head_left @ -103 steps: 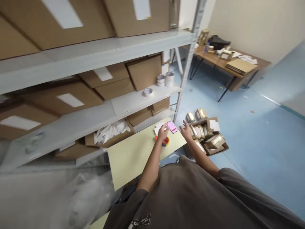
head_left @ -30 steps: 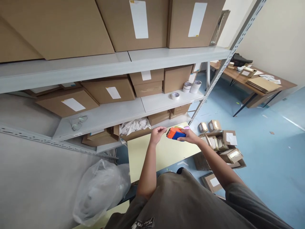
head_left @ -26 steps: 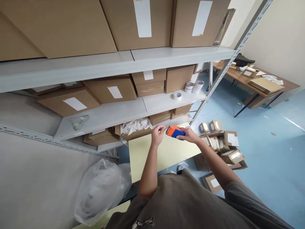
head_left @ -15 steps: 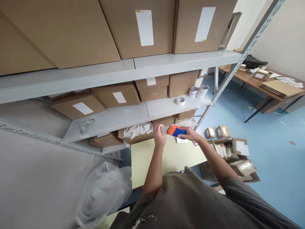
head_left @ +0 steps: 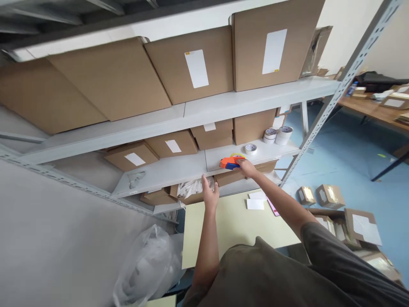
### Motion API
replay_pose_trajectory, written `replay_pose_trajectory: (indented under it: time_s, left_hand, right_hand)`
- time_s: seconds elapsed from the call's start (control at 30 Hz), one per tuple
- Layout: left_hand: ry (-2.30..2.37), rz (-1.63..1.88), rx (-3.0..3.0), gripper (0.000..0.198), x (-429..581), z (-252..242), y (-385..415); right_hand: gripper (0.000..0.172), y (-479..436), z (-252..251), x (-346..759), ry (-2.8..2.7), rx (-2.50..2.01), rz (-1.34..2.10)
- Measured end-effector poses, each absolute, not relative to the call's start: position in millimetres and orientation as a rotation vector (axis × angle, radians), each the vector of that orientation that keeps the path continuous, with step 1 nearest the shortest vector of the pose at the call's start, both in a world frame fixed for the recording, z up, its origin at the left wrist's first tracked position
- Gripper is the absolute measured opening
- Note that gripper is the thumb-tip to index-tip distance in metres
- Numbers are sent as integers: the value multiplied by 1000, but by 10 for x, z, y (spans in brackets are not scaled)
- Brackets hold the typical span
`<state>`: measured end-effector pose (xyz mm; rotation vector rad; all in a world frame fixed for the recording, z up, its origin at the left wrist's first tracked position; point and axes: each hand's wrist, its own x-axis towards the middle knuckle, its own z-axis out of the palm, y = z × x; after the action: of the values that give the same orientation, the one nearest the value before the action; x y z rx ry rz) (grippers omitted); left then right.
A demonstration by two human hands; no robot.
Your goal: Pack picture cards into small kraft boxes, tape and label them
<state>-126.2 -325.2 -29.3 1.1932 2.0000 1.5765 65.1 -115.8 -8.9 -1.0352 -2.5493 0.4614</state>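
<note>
My right hand (head_left: 247, 168) is closed on an orange-and-blue handheld tool (head_left: 230, 163), whose exact kind I cannot make out. A yellow rounded edge shows behind it. The tool is at the front of the middle shelf (head_left: 179, 166); whether it touches the shelf is unclear. My left hand (head_left: 210, 196) is raised with thumb and fingers apart, holding nothing, in front of the shelf edge above the pale yellow table (head_left: 230, 219). White paper slips (head_left: 254, 204) and a pink-edged item (head_left: 272, 205) lie on that table. A white tape roll (head_left: 251, 149) rests on the shelf right of the tool.
Cardboard boxes (head_left: 198, 64) line the grey metal rack. More tape rolls (head_left: 283, 134) stand near its right post (head_left: 322, 115). White cloth (head_left: 194, 187) fills a lower box. A clear plastic bag (head_left: 143, 264) is at lower left; open cartons (head_left: 345, 226) sit on the floor at right.
My right hand has moved the orange-and-blue tool up and forward from above the table to the middle shelf. My left hand has lowered in view and spread its fingers. The camera view has tilted up.
</note>
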Motion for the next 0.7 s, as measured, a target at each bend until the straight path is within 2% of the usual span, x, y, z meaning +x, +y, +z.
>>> replay_pose_trajectory:
  time_s: [0.17, 0.27, 0.4, 0.53, 0.7]
  left_hand:
    - [2063, 1575, 1204, 67, -1264, -293, -3511]
    - [2067, 1560, 1190, 62, -1204, -291, -3649]
    - [2077, 1501, 1159, 59, -1129, -294, -3765]
    - [2084, 1471, 1177, 55, -1055, -307, -3785]
    - [2051, 1459, 1259, 46, -1031, -380, -3759]
  right_hand:
    - [43, -579, -228, 274, -2624, -1140, 379]
    - [43, -463, -377, 151, -2626, -1208, 414]
    - [49, -486, -515, 112, -2586, -1199, 401]
    - [66, -612, -519, 206, -2527, -1143, 338]
    - [61, -975, -538, 486, -2364, -1059, 327]
